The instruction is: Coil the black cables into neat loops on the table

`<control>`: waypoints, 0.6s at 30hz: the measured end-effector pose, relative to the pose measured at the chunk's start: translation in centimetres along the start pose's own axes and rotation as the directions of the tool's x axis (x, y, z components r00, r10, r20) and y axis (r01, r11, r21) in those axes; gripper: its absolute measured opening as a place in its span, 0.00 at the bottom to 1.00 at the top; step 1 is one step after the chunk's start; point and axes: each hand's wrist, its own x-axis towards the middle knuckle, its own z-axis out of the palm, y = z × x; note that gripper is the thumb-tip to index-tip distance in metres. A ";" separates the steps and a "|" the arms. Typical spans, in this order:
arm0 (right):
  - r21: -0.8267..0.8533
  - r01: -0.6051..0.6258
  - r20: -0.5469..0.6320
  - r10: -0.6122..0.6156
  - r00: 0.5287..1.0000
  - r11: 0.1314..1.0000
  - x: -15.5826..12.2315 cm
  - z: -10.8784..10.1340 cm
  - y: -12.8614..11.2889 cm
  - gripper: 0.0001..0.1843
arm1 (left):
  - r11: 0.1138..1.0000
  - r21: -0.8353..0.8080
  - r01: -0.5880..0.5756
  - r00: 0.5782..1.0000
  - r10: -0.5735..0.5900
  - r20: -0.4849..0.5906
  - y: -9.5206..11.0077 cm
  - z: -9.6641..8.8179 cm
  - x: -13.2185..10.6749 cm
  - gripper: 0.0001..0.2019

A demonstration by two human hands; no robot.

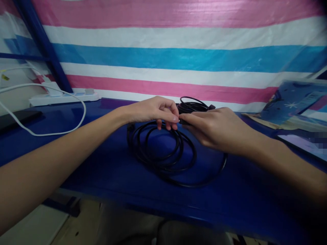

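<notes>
- Cable (163,168): black, lying in loose, overlapping loops at the centre of the frame, on the blue desk (102,166).
- My right hand (214,127), right of centre: thumb and fingers clamped on a black end (183,121), which I judge to be the cable's.
- My left hand (155,110), just left of that end: thumb and fingertips drawn together, almost meeting my right fingertips. I cannot tell whether they grip anything.
- A run of cable drops from beneath my right hand and curves into the loops at lower centre.
- Connector (130,127), left of the loops: lying on the desk, not in my hands.
- Second coil (191,107), behind my hands: black, gathered more tightly.
- Progress, in my judgement: partial. The loops are laid but uneven, and I find no tie on their visible part. The end remains in hand, not set down.
- Upper left: white power strip (84,97), clear of my hands.
</notes>
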 end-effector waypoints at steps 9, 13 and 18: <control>-0.155 -0.070 -0.009 0.069 0.998 0.985 -0.1 0.0 -0.4 0.21 | 0.965 0.231 -0.121 0.974 0.161 -0.162 1.1 0.4 -0.3 0.07; 0.165 -0.180 -0.047 0.190 0.981 0.970 0.1 0.2 -0.3 0.19 | 0.969 0.217 -0.119 0.963 0.166 -0.213 1.3 0.5 -0.3 0.10; 0.679 -0.299 0.164 0.259 0.952 0.670 0.6 0.4 -0.2 0.24 | 0.981 0.166 -0.099 0.975 0.129 -0.183 0.8 0.4 -0.2 0.13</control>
